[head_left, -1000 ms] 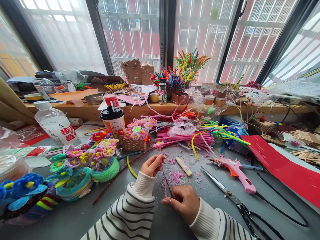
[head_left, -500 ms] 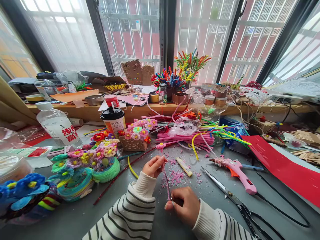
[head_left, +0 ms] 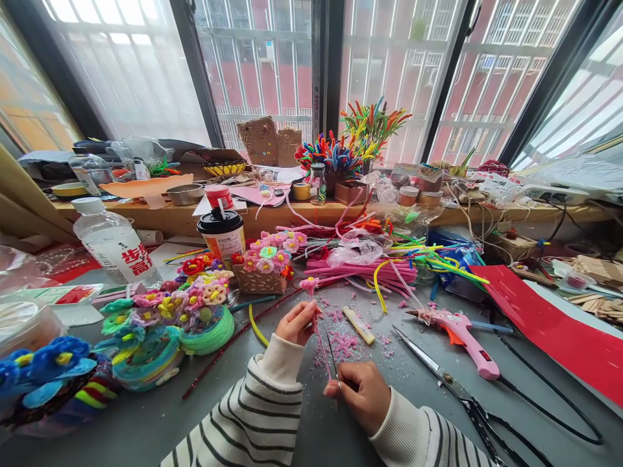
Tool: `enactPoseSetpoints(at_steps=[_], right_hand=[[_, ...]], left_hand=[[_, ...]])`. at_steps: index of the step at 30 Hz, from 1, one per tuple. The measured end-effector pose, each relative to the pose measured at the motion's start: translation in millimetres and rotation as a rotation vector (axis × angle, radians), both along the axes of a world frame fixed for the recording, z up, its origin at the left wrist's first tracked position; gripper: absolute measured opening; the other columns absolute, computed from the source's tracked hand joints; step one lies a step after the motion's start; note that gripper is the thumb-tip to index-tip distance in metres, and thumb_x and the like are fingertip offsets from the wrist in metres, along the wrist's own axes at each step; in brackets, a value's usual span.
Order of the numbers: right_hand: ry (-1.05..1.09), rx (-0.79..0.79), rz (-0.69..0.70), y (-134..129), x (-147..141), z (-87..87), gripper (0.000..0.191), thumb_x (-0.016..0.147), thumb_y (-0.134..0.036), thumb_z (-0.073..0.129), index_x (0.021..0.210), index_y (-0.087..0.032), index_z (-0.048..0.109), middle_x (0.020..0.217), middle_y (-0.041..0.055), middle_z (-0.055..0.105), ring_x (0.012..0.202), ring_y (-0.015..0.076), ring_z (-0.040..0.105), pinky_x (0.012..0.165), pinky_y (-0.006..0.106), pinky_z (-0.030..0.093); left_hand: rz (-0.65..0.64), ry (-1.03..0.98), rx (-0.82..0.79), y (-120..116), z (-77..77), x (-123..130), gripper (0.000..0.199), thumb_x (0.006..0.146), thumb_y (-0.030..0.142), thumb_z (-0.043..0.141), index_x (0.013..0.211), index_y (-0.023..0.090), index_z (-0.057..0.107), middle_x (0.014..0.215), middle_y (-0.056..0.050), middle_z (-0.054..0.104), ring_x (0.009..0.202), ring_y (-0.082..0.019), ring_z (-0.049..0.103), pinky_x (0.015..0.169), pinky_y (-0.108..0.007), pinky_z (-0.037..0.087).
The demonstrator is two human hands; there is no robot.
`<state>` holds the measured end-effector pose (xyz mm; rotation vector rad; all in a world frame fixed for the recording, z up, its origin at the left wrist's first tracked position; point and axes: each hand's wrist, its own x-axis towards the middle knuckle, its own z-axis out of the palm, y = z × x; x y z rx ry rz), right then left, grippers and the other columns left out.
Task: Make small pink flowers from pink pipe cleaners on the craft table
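Note:
My left hand (head_left: 298, 323) pinches the stem of a pink pipe-cleaner flower (head_left: 309, 284) just below its bloom, which has a yellow centre. The thin pink stem (head_left: 322, 353) hangs down from those fingers toward my right hand. Closed around small silver scissors (head_left: 333, 355), my right hand (head_left: 361, 393) has their narrow blades pointing up beside the stem. Its fingers cover most of the handles. Pink fuzz clippings (head_left: 344, 345) lie scattered on the grey table behind the stem, near a pale yellow lighter-sized stick (head_left: 359, 325).
Large scissors (head_left: 450, 383) and a pink glue gun (head_left: 464, 337) with a black cable lie to the right. Pink pipe cleaners (head_left: 360, 269) are heaped at the back. Finished flower pots (head_left: 207, 331), a lidded cup (head_left: 221, 237) and a water bottle (head_left: 114, 246) stand left.
The scissors have shifted slightly up and right, so their blades stand apart from the stem instead of along it. The flower has tilted a little to the left.

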<state>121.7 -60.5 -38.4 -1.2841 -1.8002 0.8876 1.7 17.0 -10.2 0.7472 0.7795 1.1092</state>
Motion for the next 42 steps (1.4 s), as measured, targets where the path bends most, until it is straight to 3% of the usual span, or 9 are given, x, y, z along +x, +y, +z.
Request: enactPoseSetpoints(at_steps=[7, 17, 22, 28, 42], right_hand=[[0.042, 0.016, 0.106, -2.4, 1.7, 2.9, 0.066, 0.064, -0.068, 0.013, 0.053, -0.014, 0.049, 0.043, -0.0022, 0.036, 0.040, 0.0079, 0.032, 0.039, 0.020, 0.022], [-0.087, 0.037, 0.080, -2.2, -2.0, -3.0, 0.056, 0.064, -0.067, 0.021, 0.044, -0.016, 0.033, 0.041, -0.0053, 0.026, 0.039, 0.0058, 0.024, 0.037, 0.020, 0.015], [-0.063, 0.042, 0.012, -0.3, -2.0, -3.0, 0.053, 0.063, -0.064, 0.032, 0.040, -0.017, 0.028, 0.037, -0.0058, 0.025, 0.037, 0.0057, 0.023, 0.036, 0.020, 0.016], [-0.026, -0.006, -0.020, 1.5, -2.0, -2.1, 0.051, 0.064, -0.062, 0.033, 0.039, -0.017, 0.028, 0.036, -0.0050, 0.028, 0.036, 0.0064, 0.027, 0.037, 0.020, 0.020], [-0.118, 0.061, 0.064, -2.6, -0.4, -3.9, 0.057, 0.066, -0.065, 0.021, 0.044, -0.015, 0.035, 0.040, -0.0060, 0.026, 0.039, 0.0051, 0.024, 0.037, 0.020, 0.014]], left_hand=[[-0.052, -0.011, 0.012, 3.1, -4.7, -0.7, 0.022, 0.046, 0.032, 0.067, 0.048, 0.013, 0.057, 0.041, 0.004, 0.047, 0.038, -0.003, 0.037, 0.038, -0.015, 0.027], [-0.157, 0.035, 0.074, -1.9, -5.6, 5.0, 0.020, 0.047, 0.032, 0.066, 0.049, 0.013, 0.060, 0.043, 0.003, 0.046, 0.039, -0.002, 0.036, 0.038, -0.015, 0.026], [-0.139, 0.030, 0.063, -2.4, -4.6, 5.3, 0.021, 0.046, 0.032, 0.067, 0.052, 0.013, 0.061, 0.044, 0.003, 0.046, 0.040, -0.002, 0.037, 0.039, -0.014, 0.026], [-0.099, 0.020, 0.024, -2.2, -3.7, 3.7, 0.022, 0.045, 0.031, 0.068, 0.053, 0.012, 0.060, 0.045, 0.003, 0.047, 0.041, -0.003, 0.038, 0.040, -0.014, 0.028], [-0.154, 0.004, 0.005, -0.7, -4.9, 1.4, 0.023, 0.046, 0.033, 0.068, 0.053, 0.013, 0.060, 0.045, 0.004, 0.047, 0.042, -0.002, 0.039, 0.042, -0.014, 0.031]])
